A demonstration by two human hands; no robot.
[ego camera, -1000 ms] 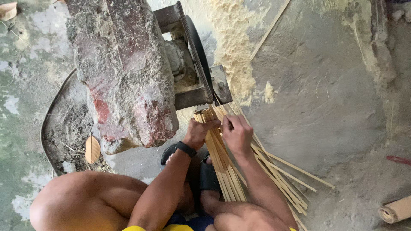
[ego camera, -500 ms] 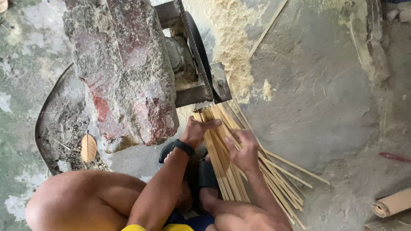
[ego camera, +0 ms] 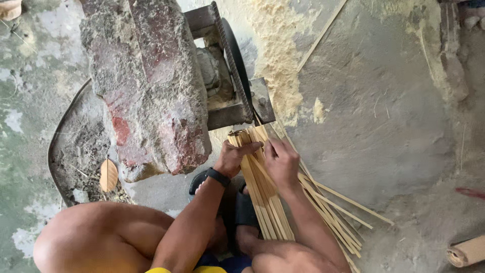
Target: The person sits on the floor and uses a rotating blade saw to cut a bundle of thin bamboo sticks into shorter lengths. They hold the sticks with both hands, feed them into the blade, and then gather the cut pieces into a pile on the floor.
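Bamboo strips [ego camera: 262,197] lie in bundle on floor [ego camera: 394,126] between person's knees, tips pointing at machine. Left hand [ego camera: 233,157], black wristband [ego camera: 217,177], fingers curled over bundle's left edge, closed on strips. Right hand [ego camera: 281,163] presses flat on top, pinching single strip. Good practice, judged: keep strip ends flush, feed straight, fingers back from wheel. Beyond: dusty stone-mounted machine [ego camera: 151,86], dark toothed wheel [ego camera: 233,60], sawdust heap [ego camera: 278,40] behind.

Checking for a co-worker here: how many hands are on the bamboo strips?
2. The left hand, with a black wristband, grips the bamboo strips at their top end; the right hand rests on them beside it. No other hands show.
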